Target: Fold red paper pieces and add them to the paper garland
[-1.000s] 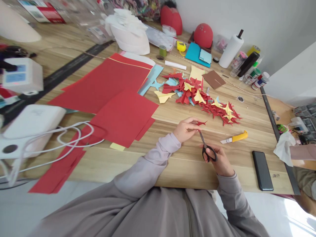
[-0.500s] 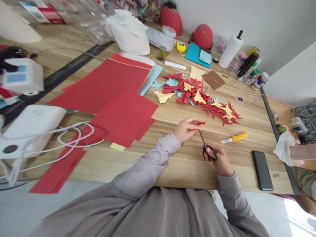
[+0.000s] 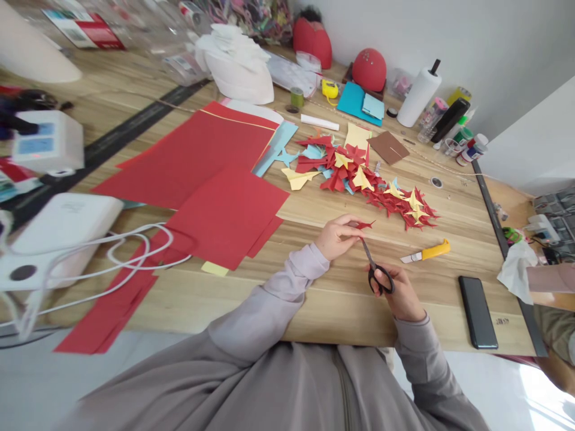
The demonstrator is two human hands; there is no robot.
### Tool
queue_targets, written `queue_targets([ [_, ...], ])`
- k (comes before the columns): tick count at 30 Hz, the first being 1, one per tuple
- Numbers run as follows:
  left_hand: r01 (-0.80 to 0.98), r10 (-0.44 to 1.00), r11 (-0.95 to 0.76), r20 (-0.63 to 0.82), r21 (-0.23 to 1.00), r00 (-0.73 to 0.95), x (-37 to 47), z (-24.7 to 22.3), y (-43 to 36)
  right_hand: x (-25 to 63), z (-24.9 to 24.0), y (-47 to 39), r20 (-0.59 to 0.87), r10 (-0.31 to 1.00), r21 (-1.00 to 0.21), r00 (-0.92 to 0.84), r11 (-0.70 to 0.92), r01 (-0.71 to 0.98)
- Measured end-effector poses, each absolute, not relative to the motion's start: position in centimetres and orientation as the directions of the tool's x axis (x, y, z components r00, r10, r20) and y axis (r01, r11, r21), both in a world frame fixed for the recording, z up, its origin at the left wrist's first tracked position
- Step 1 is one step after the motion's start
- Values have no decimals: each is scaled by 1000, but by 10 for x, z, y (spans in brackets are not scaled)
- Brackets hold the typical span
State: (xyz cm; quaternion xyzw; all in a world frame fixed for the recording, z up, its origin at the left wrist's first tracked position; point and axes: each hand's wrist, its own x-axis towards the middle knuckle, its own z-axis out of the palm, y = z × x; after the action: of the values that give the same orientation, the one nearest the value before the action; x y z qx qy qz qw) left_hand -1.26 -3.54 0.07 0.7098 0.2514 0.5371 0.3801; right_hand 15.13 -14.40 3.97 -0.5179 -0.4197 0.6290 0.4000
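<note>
My left hand (image 3: 336, 236) pinches a small red paper piece (image 3: 366, 225) with pointed ends, held above the wooden table. In my right hand (image 3: 402, 293) are black-handled scissors (image 3: 376, 272), fingers in the loops. The blades point up and left, their tips touching or very near the red paper at my left fingertips. Whether the blades are slightly parted I cannot tell. Beyond my hands lies a long pile of folded red paper shapes (image 3: 395, 206), mixed with yellow and blue ones. A yellow folded paper plane (image 3: 299, 178) rests at its left end.
Right of the scissors lies a yellow utility knife (image 3: 426, 251), blade out, and a black phone (image 3: 477, 311). Large red paper sheets (image 3: 229, 215) cover the left middle. White cables (image 3: 139, 263) loop at far left. A person's forearm (image 3: 550, 279) shows at the right edge.
The view has shifted very slightly. Both hands, the scissors and the red paper piece stay almost in the same place.
</note>
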Motion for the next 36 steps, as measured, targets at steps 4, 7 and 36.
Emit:
queue_targets([
  [4,-46,769,-581,567,812,296,-12,0,-36,151,40,-143,-314,940,-944,-135,-325,-63],
  [7,-44,773,-577,562,816,294,-12,0,-36,151,39,-143,-318,940,-943,-126,-327,-58],
  [36,-413,998,37,-11,910,66,-4,-2,-27,141,22,-69,239,970,-652,-45,195,733],
])
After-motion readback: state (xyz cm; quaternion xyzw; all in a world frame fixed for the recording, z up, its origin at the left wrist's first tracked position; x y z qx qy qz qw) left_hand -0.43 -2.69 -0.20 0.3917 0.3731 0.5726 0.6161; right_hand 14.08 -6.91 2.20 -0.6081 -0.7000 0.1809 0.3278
